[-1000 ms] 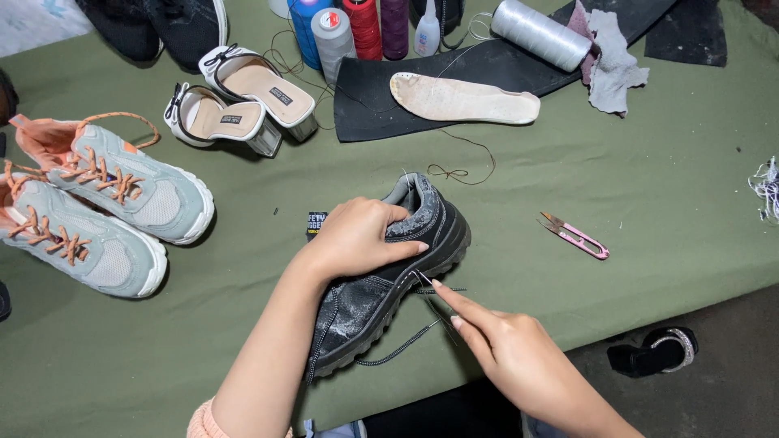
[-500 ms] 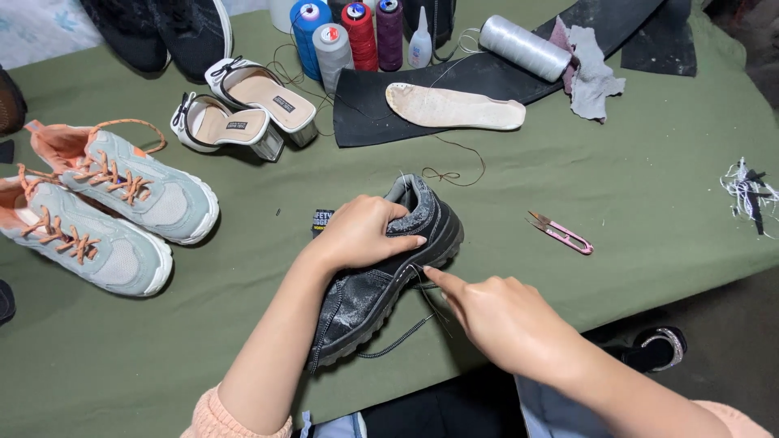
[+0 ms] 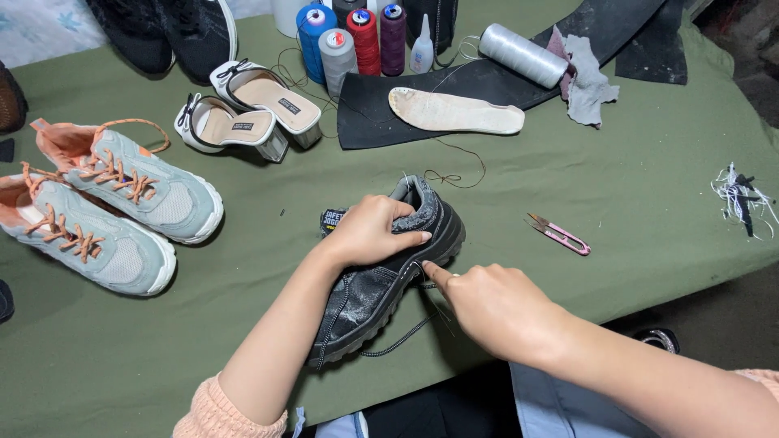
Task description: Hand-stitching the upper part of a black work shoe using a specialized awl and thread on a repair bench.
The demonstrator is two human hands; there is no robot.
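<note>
moved: right hand point(image 3: 495, 312) has slid in closer to the shoe's side | grip: its fingers pinched narrow at the sole edge, what they hold is too small to tell | left hand point(image 3: 373, 234) presses down on the black shoe point(image 3: 381, 284) | shoe: near the green table's point(image 3: 649, 186) front edge, heel pointing to the back, toe toward the person | pink snips point(image 3: 560, 235) lie well off to the right
</note>
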